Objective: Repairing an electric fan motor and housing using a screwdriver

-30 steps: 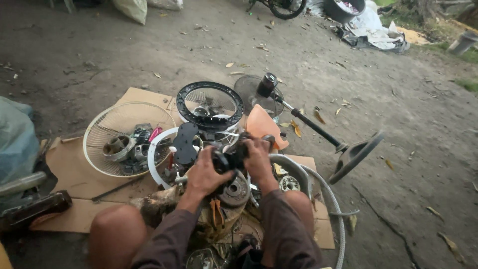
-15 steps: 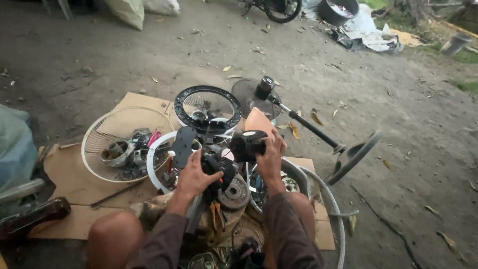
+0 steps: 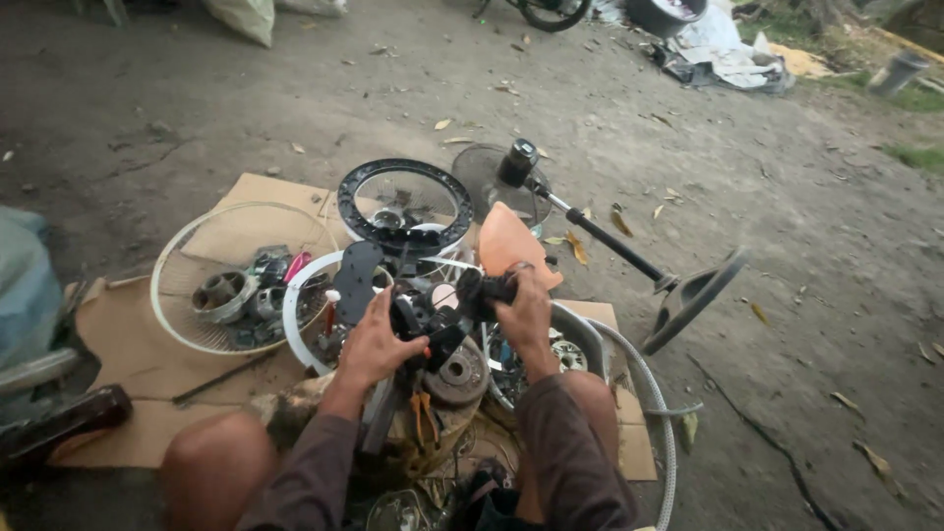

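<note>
Two hands are closed on one dark motor part (image 3: 442, 315), held just above the middle of the cardboard (image 3: 108, 334), over a round metal hub (image 3: 457, 374). The left hand (image 3: 374, 339) is wrapped around its left end, fingers curled tight; the right hand (image 3: 526, 310) is clamped on a black cylindrical end (image 3: 487, 290) at its right. The part is judged to be stiff and fairly heavy for its size, metal and hard plastic, likely greasy and so slippery; a hold on the thick body at both ends, as is taken now, is judged safest, since the thin orange wires (image 3: 421, 418) hanging below would be easily torn.

Just behind the part, a black flat plate (image 3: 359, 280) and a white ring (image 3: 305, 295) are seen. Toward the far edge of the cardboard a black ring (image 3: 403, 206) is laid, and at the left a white wire fan guard (image 3: 241, 275) holds small metal parts. An orange blade (image 3: 511, 246) is propped near the right hand. Off the right edge, on the dirt, a fan stand (image 3: 629, 261) with a black base is lying tilted. A second grey guard (image 3: 649, 393) is curved beside the right knee.
</note>
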